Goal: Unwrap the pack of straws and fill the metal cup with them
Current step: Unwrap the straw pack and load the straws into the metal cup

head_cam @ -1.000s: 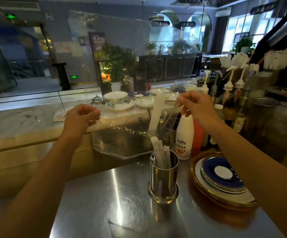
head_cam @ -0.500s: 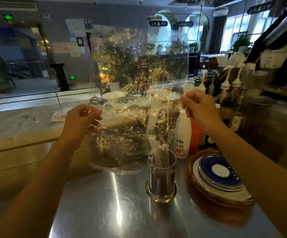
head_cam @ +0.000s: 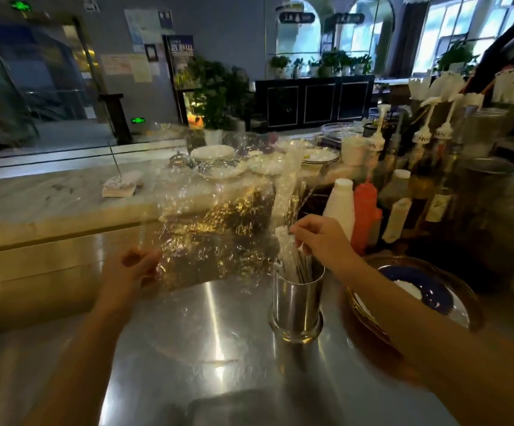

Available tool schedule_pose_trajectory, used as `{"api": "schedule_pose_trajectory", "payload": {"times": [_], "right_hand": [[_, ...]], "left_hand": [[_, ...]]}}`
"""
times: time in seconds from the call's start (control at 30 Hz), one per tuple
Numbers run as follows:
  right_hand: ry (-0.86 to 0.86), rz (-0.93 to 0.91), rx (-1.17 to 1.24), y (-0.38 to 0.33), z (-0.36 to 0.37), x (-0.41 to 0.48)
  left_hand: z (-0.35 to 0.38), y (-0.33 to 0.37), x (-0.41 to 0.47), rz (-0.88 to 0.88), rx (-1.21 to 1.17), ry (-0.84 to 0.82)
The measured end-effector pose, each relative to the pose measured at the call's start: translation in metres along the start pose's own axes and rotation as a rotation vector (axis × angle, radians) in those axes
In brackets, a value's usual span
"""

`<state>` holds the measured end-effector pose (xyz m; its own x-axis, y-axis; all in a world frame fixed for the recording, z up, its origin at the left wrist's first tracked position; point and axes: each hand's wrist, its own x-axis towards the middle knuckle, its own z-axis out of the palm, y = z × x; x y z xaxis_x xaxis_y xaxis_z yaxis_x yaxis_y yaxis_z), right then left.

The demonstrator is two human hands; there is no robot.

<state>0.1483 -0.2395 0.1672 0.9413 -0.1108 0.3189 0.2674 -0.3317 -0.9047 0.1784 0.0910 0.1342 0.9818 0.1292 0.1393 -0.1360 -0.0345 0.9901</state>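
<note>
Shiny steel tabletop (head_cam: 188, 348), metal cup (head_cam: 297, 305) already holding straws (head_cam: 303, 269). Left hand (head_cam: 132, 269) and right hand (head_cam: 317, 238) both pinch the clear wrapper (head_cam: 219, 229). If the plastic drags across those straws, it could tip the cup.

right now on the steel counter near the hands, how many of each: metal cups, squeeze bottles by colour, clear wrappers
metal cup: 1
white squeeze bottle: 1
red squeeze bottle: 1
clear wrapper: 1, pinched by the left hand and the right hand
total: 4
</note>
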Motion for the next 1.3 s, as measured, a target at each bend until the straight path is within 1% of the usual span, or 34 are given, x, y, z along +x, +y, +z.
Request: {"api": "schedule_pose_trajectory", "payload": {"times": [0.17, 0.2, 0.27, 0.3, 0.33, 0.37, 0.4, 0.43, 0.47, 0.53, 0.57, 0.67, 0.77, 0.87, 0.93, 1.0, 1.1, 1.17, 1.23, 1.3], "right_hand": [[-0.141, 0.022, -0.161, 0.017, 0.018, -0.004], [-0.148, 0.014, -0.223, 0.02, 0.02, -0.004], [-0.091, -0.017, -0.354, 0.025, 0.023, -0.001], [-0.034, -0.071, -0.427, 0.027, 0.024, 0.0], [0.024, -0.168, -0.517, 0.028, 0.025, 0.002], [0.058, -0.283, -0.621, 0.03, 0.025, 0.005], [0.052, -0.373, -0.728, 0.033, 0.025, 0.009], [0.004, -0.411, -0.825, 0.037, 0.025, 0.013], [-0.067, -0.409, -0.904, 0.041, 0.025, 0.016], [-0.187, -0.348, -0.997, 0.051, 0.026, 0.019], [-0.214, -0.326, -1.013, 0.057, 0.026, 0.018], [-0.194, -0.333, -1.048, 0.069, 0.024, 0.012], [-0.225, -0.316, -1.065, 0.077, 0.022, 0.0], [-0.322, -0.238, -1.009, 0.077, 0.019, -0.008], [-0.375, -0.264, -0.982, 0.072, 0.015, -0.009], [-0.293, -0.302, -0.921, 0.068, 0.011, -0.01], [-0.147, -0.337, -0.956, 0.069, 0.008, -0.008], [-0.159, -0.265, -0.99, 0.07, 0.008, -0.005], [-0.227, -0.166, -1.018, 0.072, 0.009, -0.003], [-0.273, -0.129, -1.019, 0.077, 0.009, -0.004]], "left_hand": [[-0.015, -0.032, -0.019, -0.047, 0.032, 0.054], [-0.016, -0.037, -0.022, -0.063, 0.034, 0.068], [-0.019, -0.048, -0.028, -0.091, 0.017, 0.106], [-0.021, -0.054, -0.031, -0.103, 0.008, 0.122], [-0.022, -0.06, -0.033, -0.116, 0.002, 0.13], [-0.024, -0.066, -0.036, -0.132, 0.001, 0.131], [-0.025, -0.073, -0.039, -0.151, -0.001, 0.13], [-0.026, -0.08, -0.041, -0.173, -0.003, 0.127], [-0.026, -0.087, -0.044, -0.196, -0.004, 0.127], [-0.027, -0.1, -0.048, -0.238, -0.001, 0.135], [-0.027, -0.105, -0.05, -0.253, 0.0, 0.146], [-0.027, -0.118, -0.054, -0.276, 0.019, 0.166], [-0.027, -0.126, -0.058, -0.296, 0.014, 0.173], [-0.024, -0.13, -0.062, -0.323, 0.008, 0.168], [-0.022, -0.133, -0.065, -0.345, 0.003, 0.159], [-0.021, -0.136, -0.066, -0.367, 0.01, 0.153], [-0.018, -0.135, -0.07, -0.42, 0.004, 0.14], [-0.016, -0.135, -0.073, -0.458, -0.011, 0.143], [-0.015, -0.135, -0.075, -0.476, -0.008, 0.148], [-0.016, -0.134, -0.076, -0.479, 0.004, 0.145]]}}
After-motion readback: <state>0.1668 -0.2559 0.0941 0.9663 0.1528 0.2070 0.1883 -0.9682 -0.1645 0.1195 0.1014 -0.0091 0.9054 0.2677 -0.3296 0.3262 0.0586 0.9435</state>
